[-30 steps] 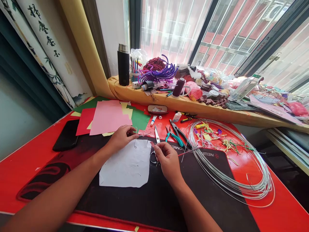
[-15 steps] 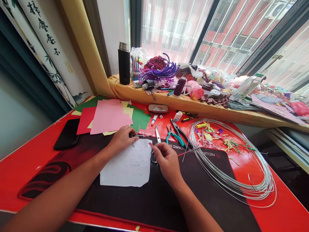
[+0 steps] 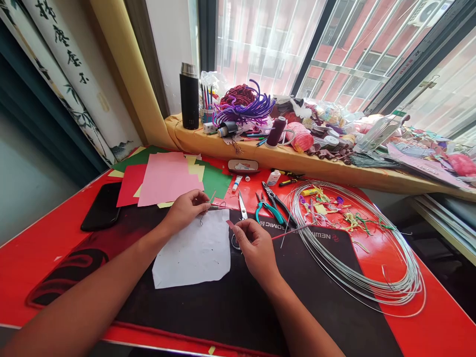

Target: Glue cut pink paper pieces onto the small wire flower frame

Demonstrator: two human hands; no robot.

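over one white sheet's (image 3: 193, 255) far edge, your left hand (image 3: 188, 210) pinches a thin, hard-to-make-out wire (image 3: 202, 218), while your right hand's (image 3: 256, 248) grip clasps one pink strip (image 3: 229, 224) and a reddish stem (image 3: 288, 233), partly hiding one pair of scissors (image 3: 242, 204), and one cup (image 3: 207, 117) holds slim sticks (image 3: 207, 96).

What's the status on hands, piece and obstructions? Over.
Left hand pinching thin bent wire. Right hand holding pink strip. White paper on mat; scissors close by, partly behind right hand.
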